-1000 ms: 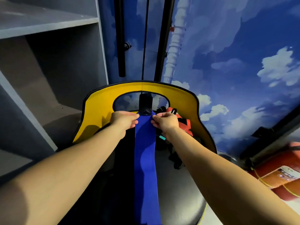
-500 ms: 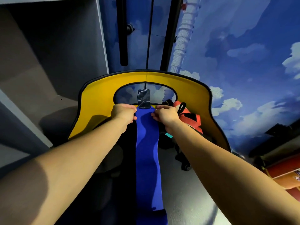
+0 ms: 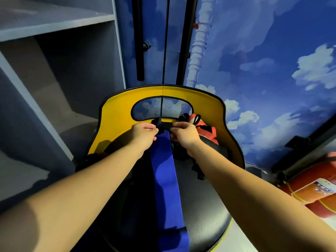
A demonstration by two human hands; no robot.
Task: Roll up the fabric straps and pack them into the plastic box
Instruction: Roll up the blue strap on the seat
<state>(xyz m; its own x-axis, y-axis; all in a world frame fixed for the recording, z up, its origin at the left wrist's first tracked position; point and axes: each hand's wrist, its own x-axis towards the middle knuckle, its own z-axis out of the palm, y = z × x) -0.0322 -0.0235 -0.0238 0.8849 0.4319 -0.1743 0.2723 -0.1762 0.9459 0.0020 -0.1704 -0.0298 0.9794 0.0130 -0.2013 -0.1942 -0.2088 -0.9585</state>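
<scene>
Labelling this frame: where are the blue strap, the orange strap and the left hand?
blue strap (image 3: 164,171): head view, mid-length of the band.
orange strap (image 3: 206,130): head view, bunched top.
left hand (image 3: 144,132): head view, back of hand.

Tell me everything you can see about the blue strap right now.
The blue strap is a wide, flat band of matte, stretchy-looking fabric, bright blue. It lies lengthwise along the dark seat of a yellow-backed chair, running from near the chair back toward the camera, where its near end seems folded over. It is mostly unrolled. At its far end a dark piece, perhaps a fastener, stands up. The left hand and right hand pinch that end from either side.
</scene>
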